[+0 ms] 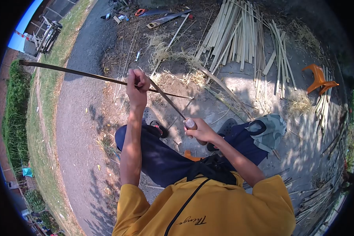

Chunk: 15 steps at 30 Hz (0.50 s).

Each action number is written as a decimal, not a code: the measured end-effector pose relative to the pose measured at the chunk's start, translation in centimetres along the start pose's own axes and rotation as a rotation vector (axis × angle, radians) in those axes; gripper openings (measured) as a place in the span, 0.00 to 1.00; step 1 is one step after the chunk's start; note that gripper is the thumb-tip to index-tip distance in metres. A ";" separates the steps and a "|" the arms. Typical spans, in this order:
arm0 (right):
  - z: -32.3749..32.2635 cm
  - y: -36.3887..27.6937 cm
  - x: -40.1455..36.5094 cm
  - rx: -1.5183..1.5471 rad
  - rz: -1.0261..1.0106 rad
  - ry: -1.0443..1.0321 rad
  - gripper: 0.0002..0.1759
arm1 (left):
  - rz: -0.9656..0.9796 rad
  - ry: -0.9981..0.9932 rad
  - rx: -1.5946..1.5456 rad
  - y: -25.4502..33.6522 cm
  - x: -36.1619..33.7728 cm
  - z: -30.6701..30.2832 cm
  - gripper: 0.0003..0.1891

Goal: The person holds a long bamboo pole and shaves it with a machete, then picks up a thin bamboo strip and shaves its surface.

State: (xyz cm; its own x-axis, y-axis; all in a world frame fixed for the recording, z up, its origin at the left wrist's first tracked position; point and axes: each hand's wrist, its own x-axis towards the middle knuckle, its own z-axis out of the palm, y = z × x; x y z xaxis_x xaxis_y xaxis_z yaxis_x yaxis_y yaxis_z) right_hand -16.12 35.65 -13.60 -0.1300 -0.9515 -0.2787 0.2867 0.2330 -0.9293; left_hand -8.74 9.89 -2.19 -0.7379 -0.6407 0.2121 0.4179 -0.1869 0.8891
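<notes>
My left hand (138,84) is raised at centre left, its fingers closed around a long thin dark strip (78,72) that reaches from the upper left down to the ground near the middle. In my right hand (198,131) is the wooden handle of a long-bladed knife (167,97). The blade points up and left, and its far end comes close to the strip beside my left hand. Pale shavings (173,80) lie on the ground beyond both hands.
Split strips (236,35) are piled at the top right. An orange stool (318,80) stands at the right. Two saws (165,20) lie at the top. A camouflage cloth (268,131) rests on my right knee. Grass and a paved path (76,129) run along the left.
</notes>
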 end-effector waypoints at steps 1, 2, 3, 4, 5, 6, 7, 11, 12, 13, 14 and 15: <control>0.1 0.4 0.1 -0.098 -0.100 0.062 0.07 | 0.033 0.052 -0.012 0.0 0.1 0.2 0.28; 0.0 0.8 0.1 -0.196 -0.199 0.124 0.10 | 0.066 0.103 -0.024 0.0 0.3 0.5 0.28; -0.1 0.2 -0.1 -0.197 -0.199 0.125 0.10 | 0.066 0.102 -0.025 0.0 0.3 0.8 0.28; -0.3 -0.5 -0.6 -0.380 -0.169 0.177 0.13 | 0.076 0.213 -0.010 0.0 0.4 1.2 0.28; -0.6 -0.9 -0.9 -0.563 -0.137 0.230 0.17 | 0.085 0.323 0.005 0.1 0.5 1.5 0.28; -0.7 -0.7 -1.0 -0.565 -0.139 0.232 0.17 | 0.087 0.320 0.004 0.0 0.6 1.3 0.28; -0.6 -0.2 -1.1 -0.598 -0.078 0.272 0.21 | 0.098 0.293 0.007 -0.1 0.5 1.0 0.29; -0.3 -1.2 -1.8 -0.707 0.181 0.277 0.28 | 0.113 0.181 0.041 0.1 0.3 0.6 0.33; -0.1 -1.0 -1.8 -0.707 0.180 0.276 0.28 | 0.114 0.182 0.041 0.1 0.3 0.6 0.33; 0.2 -0.6 -1.8 -0.680 0.119 0.322 0.27 | 0.100 0.153 0.056 0.0 0.2 0.6 0.34; 0.4 -0.3 -1.8 -0.651 0.059 0.369 0.27 | 0.084 0.123 0.071 0.0 0.2 0.6 0.35; 0.6 -0.4 -1.7 -0.648 0.061 0.370 0.27 | 0.082 0.122 0.072 0.0 0.1 0.7 0.35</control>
State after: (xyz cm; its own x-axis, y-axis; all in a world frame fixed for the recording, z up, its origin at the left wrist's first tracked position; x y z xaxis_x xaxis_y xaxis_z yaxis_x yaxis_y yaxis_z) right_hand -15.44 37.08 -12.57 -0.4751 -0.8304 -0.2911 -0.2986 0.4633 -0.8344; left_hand -9.18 10.35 -1.88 -0.6311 -0.7382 0.2382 0.4320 -0.0795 0.8984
